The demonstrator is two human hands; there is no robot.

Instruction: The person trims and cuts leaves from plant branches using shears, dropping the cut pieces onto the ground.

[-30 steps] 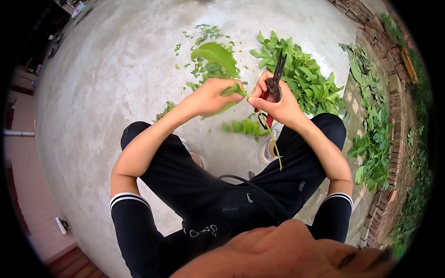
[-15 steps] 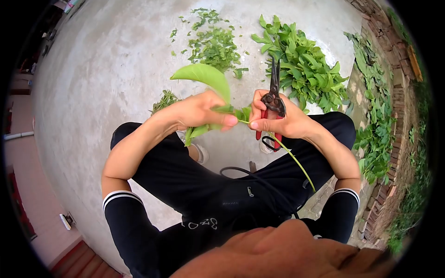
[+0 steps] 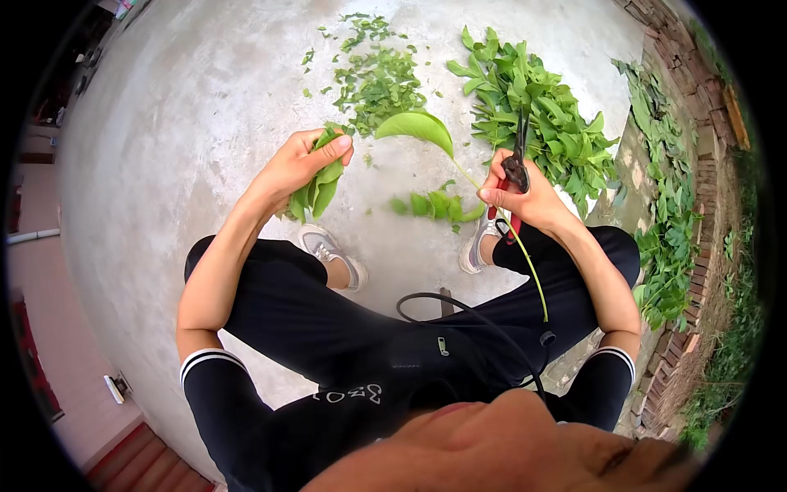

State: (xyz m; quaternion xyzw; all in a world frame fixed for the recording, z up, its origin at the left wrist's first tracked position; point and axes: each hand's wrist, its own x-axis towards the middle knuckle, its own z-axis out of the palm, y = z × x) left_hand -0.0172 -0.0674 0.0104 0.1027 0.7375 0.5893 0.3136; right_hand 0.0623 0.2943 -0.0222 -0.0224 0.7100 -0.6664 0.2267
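My left hand (image 3: 307, 161) is closed around a bunch of green leaves (image 3: 316, 194) that hangs below the fingers. In my right hand (image 3: 525, 195) are red-handled pruning shears (image 3: 516, 168), blades pointing up and away. Thumb and fingers of that same hand also pinch a long thin green stem (image 3: 529, 258), with one large leaf (image 3: 418, 129) at its far end. Between the hands, leaf pieces (image 3: 438, 205) are above or on the concrete, slightly blurred; I cannot tell which.
A large heap of leafy branches (image 3: 541, 111) lies ahead on the right. Cut leaf bits (image 3: 381, 82) are scattered on the concrete floor (image 3: 205, 107) ahead. More leaves (image 3: 664, 262) lie along the brick edging at right. A black cord (image 3: 484, 320) crosses my lap.
My hands have moved apart, the left one to the left and up with leaves. Stem and shears have shifted right with my right hand. Leaf pieces now show loose between the hands.
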